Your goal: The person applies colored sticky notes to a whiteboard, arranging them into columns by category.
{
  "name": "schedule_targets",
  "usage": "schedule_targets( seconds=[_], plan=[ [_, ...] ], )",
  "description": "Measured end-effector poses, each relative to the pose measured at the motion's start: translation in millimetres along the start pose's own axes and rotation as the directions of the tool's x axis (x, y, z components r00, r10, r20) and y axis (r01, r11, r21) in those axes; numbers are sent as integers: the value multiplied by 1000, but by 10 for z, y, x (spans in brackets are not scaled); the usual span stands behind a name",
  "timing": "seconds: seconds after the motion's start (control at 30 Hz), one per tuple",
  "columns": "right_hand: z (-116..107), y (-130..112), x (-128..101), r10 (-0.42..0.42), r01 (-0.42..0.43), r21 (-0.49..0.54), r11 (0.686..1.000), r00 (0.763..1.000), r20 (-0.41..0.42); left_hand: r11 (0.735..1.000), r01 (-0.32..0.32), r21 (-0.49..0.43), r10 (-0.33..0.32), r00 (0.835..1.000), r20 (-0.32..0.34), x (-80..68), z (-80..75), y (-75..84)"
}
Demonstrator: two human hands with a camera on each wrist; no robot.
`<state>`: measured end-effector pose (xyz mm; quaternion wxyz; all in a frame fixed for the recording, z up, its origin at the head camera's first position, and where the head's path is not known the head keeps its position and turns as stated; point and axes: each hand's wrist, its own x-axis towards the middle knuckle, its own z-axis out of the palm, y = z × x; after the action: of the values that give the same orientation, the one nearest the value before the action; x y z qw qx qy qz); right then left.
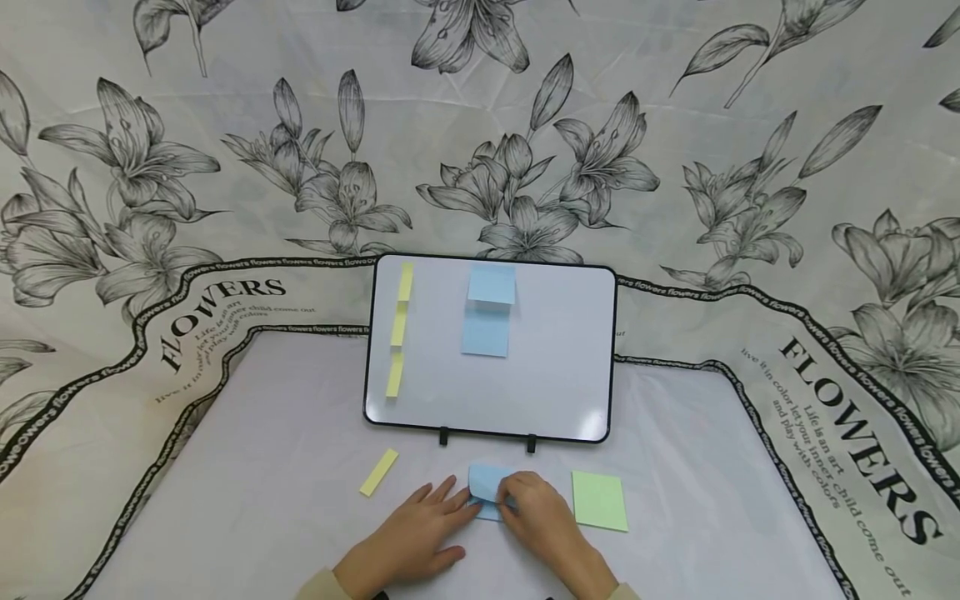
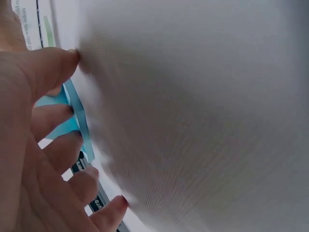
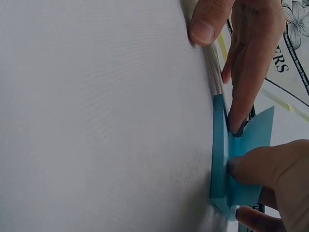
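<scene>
A pad of blue sticky notes [image 1: 490,512] lies on the table in front of the whiteboard. Its top sheet [image 1: 487,481] is lifted and curls away from the pad; in the right wrist view that blue sheet [image 3: 259,129] stands up off the stack. My right hand [image 1: 543,517] pinches the sheet between thumb and fingers. With fingers spread, my left hand [image 1: 420,533] rests beside the pad, its fingertips touching the left edge. The left wrist view shows the left hand [image 2: 53,140] with the pad's blue edge [image 2: 79,118] past its fingertips.
A whiteboard [image 1: 555,350] stands behind on small black feet. It bears yellow strips [image 1: 400,323] on its left and two blue notes [image 1: 485,332] near the middle. A yellow strip pad [image 1: 378,472] lies left of my hands, a green note pad [image 1: 599,501] right. Flower-printed cloth hangs behind.
</scene>
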<state>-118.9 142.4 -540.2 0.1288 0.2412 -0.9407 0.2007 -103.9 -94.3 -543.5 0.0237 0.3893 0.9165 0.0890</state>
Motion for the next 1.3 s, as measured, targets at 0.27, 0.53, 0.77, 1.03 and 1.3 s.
schedule_targets(
  seconds=[0.27,0.53,0.77,1.03,1.3],
  plan=[
    [24,41,-2,9,-9,-7,1000,998,-60,999,35,-15,-33,993,113,47,-49,15],
    [-7,75,55,4,-4,-5,1000,998,-59,999,-32,7,31,995,98,98,-52,93],
    [-36,131,126,-20,21,21,1000,999,-40,998,-46,31,43,994,96,113,-11,113],
    [-120,194,299,-8,8,56,998,1000,7,998,-60,32,56,991,120,111,19,86],
    [-171,231,489,-7,4,70,998,1000,30,998,-65,-12,66,985,157,136,2,56]
  ],
)
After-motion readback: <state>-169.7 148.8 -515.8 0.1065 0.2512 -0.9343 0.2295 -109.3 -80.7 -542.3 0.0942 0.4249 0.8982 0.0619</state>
